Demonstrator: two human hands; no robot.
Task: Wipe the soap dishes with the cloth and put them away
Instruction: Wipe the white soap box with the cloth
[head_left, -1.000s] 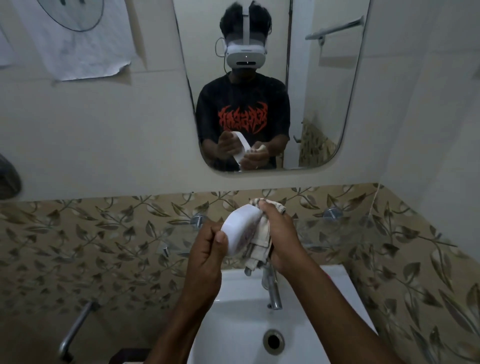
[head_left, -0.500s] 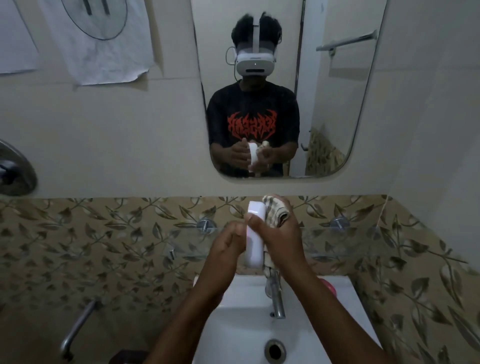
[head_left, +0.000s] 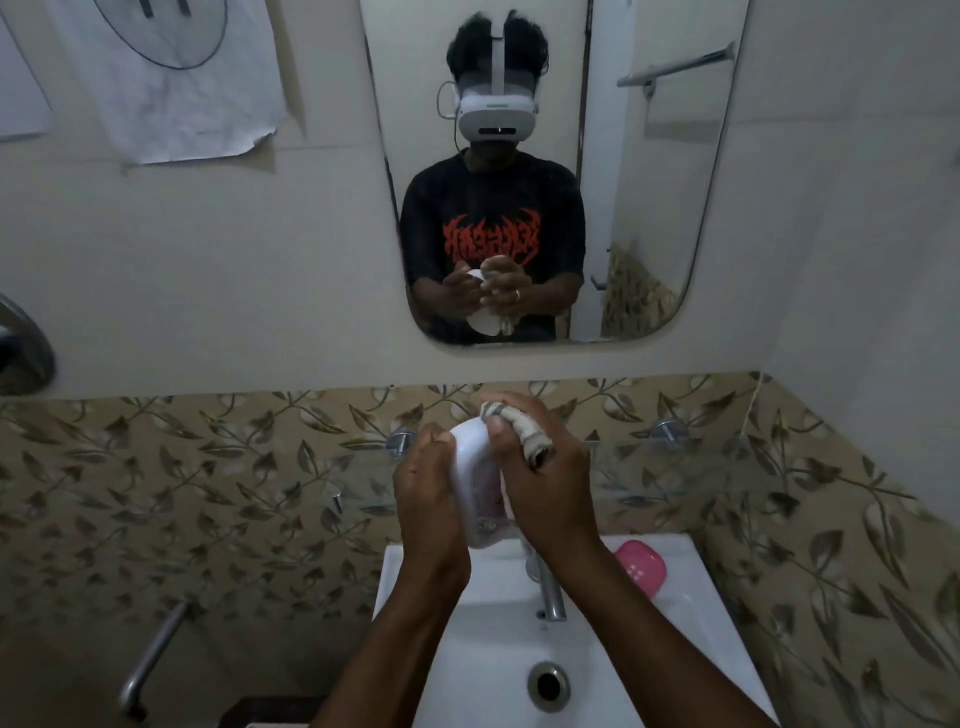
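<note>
Now white soap dish (head_left: 475, 486) turned from edge-on to hollow-facing, held above sink (head_left: 675, 649); left hand (head_left: 428, 488) grip clasps dish, right hand (head_left: 540, 478) grip presses cloth (head_left: 522, 431) inside. Wiping under way; pink soap dish (head_left: 640, 570) waits on sink rim.

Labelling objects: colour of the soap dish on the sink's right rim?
Pink, clearest in the head view.

- glossy white plastic soap dish (head_left: 475, 483)
- beige checked cloth (head_left: 524, 434)
- pink plastic soap dish (head_left: 641, 569)
- white ceramic sink (head_left: 498, 644)
- tan wall tiles with brown leaf pattern (head_left: 208, 478)
</note>
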